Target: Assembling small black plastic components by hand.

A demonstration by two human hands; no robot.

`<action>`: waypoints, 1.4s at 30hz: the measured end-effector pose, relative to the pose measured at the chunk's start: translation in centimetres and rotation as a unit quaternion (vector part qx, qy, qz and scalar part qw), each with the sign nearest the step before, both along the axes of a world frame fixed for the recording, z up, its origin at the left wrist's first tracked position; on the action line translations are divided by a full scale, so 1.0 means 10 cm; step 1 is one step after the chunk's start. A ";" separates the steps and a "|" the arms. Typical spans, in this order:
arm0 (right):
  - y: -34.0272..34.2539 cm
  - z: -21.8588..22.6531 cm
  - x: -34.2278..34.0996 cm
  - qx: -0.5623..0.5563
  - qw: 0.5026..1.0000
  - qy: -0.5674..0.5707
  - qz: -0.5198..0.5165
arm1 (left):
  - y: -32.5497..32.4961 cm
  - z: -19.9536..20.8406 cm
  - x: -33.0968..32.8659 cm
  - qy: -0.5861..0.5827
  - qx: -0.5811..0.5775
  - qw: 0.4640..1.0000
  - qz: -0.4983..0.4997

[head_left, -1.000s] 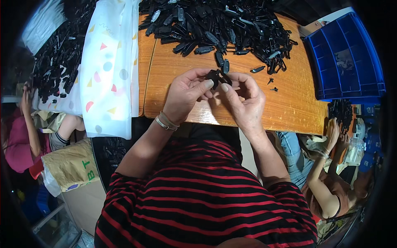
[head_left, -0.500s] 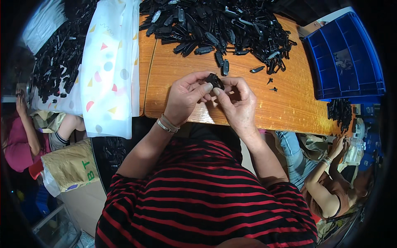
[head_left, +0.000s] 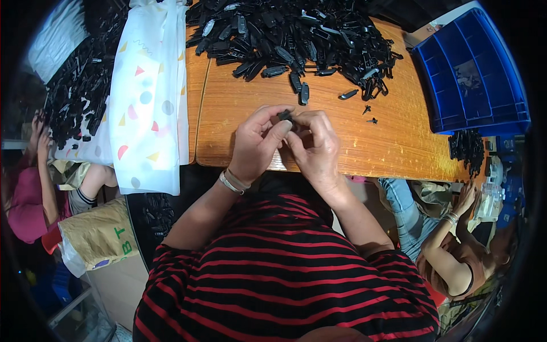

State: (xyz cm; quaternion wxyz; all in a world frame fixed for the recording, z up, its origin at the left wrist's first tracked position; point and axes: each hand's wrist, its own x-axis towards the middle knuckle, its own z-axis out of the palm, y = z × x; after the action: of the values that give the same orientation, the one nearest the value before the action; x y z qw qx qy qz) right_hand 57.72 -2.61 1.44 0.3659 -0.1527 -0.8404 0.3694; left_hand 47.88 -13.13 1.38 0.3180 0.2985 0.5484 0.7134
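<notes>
Close to the near edge of the wooden table point(head_left: 239, 102), my two hands meet around a small black plastic part point(head_left: 285, 115). My left hand point(head_left: 256, 142) grips it between thumb and fingers, a bracelet on the wrist. My right hand point(head_left: 318, 149) pinches the same part from the other side; the fingers cover most of it, so its exact kind cannot be made out. Just beyond lie a few loose black clip-like pieces point(head_left: 305, 93), in front of a large pile of similar black pieces point(head_left: 279, 40).
An open blue plastic bin point(head_left: 476, 74) stands at the right, a heap of thin black parts point(head_left: 468, 153) by it. Patterned white sheeting point(head_left: 145, 114) covers the table's left side. Two tiny black bits point(head_left: 372, 120) lie at right. People work at left point(head_left: 34, 199) and right point(head_left: 450, 251).
My hands have shifted slightly left and closed in further around the black part, which now shows less. The view has moved a little. The person at left now has both hands at the black parts.
</notes>
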 end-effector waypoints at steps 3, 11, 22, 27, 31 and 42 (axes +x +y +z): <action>-0.09 0.08 -0.01 -0.015 1.000 -0.010 -0.016 | 0.01 -0.03 0.02 -0.006 0.001 1.000 -0.004; -0.10 -0.04 0.07 -0.135 0.989 -0.056 0.035 | 0.10 0.00 -0.02 -0.055 -0.017 0.994 -0.098; 1.13 0.13 0.35 0.142 0.973 -0.176 -0.039 | 0.48 0.07 -0.41 0.416 -0.150 0.897 -0.022; 1.40 0.10 0.24 0.321 0.907 -0.270 -0.038 | 0.67 0.05 -0.52 0.689 -0.154 0.708 -0.036; 1.38 0.25 0.18 0.305 0.892 -0.332 -0.011 | 0.80 0.05 -0.58 0.715 -0.140 0.683 -0.060; 0.91 0.18 0.20 -0.341 0.936 -0.062 0.064 | 0.70 0.00 -0.41 0.167 -0.049 0.983 -0.060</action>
State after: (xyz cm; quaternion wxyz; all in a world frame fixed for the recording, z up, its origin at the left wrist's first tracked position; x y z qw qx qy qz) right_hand 59.72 6.47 3.27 0.2144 -0.2369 -0.6928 0.6465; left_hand 43.81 -6.09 1.37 0.2779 0.4298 0.6091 0.6058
